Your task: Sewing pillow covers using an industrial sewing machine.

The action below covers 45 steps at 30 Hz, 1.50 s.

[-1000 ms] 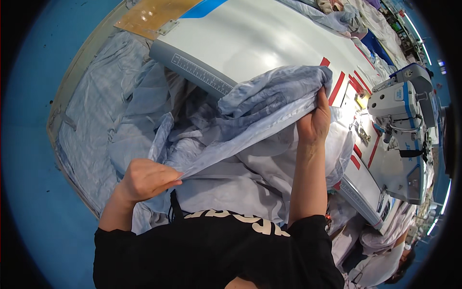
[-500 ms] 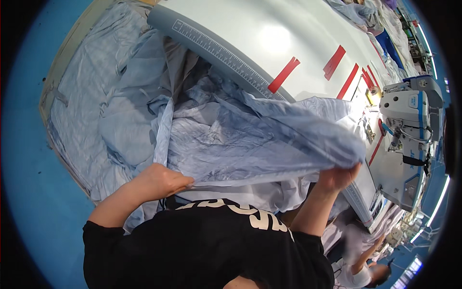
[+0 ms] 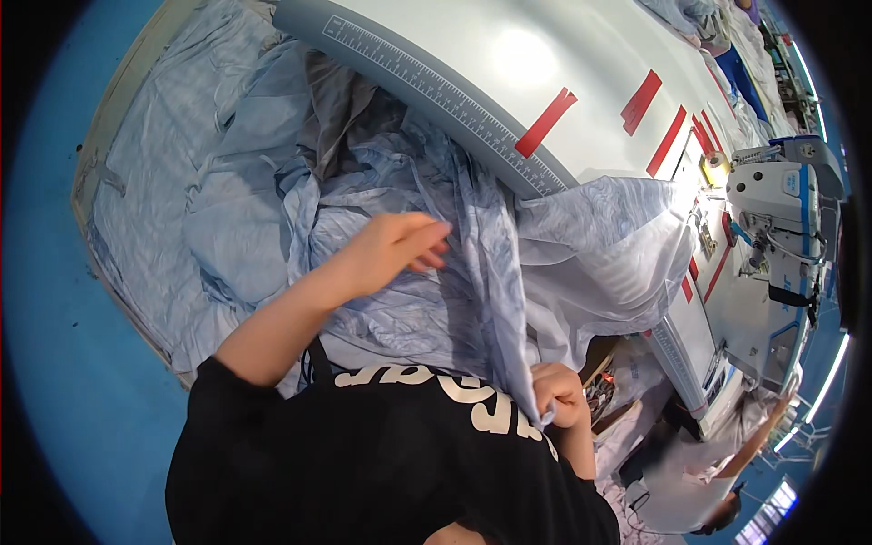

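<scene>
While the right hand (image 3: 558,396) stood closed on the edge of a pale blue cloth (image 3: 445,313), close against the black shirt (image 3: 381,454), the left hand (image 3: 397,247) hung above the folds with fingers loosely bent and no cloth seen in its grasp; whether it touched the cloth could not be told.

Cloth: one large piece, faintly marbled, heaped between the shirt and the ruled grey edge of a white table (image 3: 445,36); a long fold (image 3: 495,272) ran from near that edge down to the right hand; judged soft, thin and limp, light by the handful, though its bulk would probably drag; likely to crease and slide rather than break.

Best hold, by judgement: the edge, pinched between thumb and fingers at two well-parted places; mid-cloth grips would probably gather stray layers.
</scene>
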Each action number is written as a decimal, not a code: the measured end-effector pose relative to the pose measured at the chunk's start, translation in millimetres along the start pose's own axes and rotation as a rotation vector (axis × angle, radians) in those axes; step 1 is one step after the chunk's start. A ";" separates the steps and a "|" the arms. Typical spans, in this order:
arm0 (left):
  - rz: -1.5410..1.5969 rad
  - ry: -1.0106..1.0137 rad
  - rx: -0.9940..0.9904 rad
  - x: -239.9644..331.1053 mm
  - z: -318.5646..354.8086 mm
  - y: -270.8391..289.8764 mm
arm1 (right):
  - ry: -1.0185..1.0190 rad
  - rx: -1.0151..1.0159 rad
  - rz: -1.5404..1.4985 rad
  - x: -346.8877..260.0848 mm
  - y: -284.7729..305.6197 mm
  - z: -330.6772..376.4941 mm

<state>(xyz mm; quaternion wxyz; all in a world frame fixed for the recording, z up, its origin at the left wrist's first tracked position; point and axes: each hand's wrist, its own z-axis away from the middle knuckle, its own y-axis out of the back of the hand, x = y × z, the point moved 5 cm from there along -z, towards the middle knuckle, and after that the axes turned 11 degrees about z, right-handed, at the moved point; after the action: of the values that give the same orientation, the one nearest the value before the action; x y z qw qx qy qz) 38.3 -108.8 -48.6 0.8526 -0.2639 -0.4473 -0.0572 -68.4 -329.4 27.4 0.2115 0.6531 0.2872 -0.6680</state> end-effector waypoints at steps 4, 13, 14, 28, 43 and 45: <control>-0.056 0.041 -0.052 -18.1 -44.7 -30.9 | 0.006 -0.189 0.223 -1.0 -17.5 -32.3; -0.686 -0.327 0.052 -12.9 -4.3 -10.4 | -0.309 -0.348 0.851 22.8 -25.6 -55.5; -0.583 -0.500 0.229 -0.7 1.7 5.3 | -0.296 -0.357 0.842 21.7 -25.9 -56.9; -0.760 -0.222 0.461 -30.4 15.5 227.9 | -0.416 0.070 0.782 7.7 30.2 -75.4; -0.943 -0.393 1.072 20.5 162.1 289.9 | -0.120 0.715 -0.564 16.2 65.2 -47.5; -0.902 -0.549 0.849 19.1 131.4 230.5 | -0.099 0.716 -0.564 17.1 69.0 -45.4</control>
<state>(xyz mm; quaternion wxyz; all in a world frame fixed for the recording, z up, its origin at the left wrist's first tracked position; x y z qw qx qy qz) 30.3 156.6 -64.8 0.6306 0.3013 -0.6977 -0.1577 10.1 -349.3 3.8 -0.2039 0.5487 0.1945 -0.7871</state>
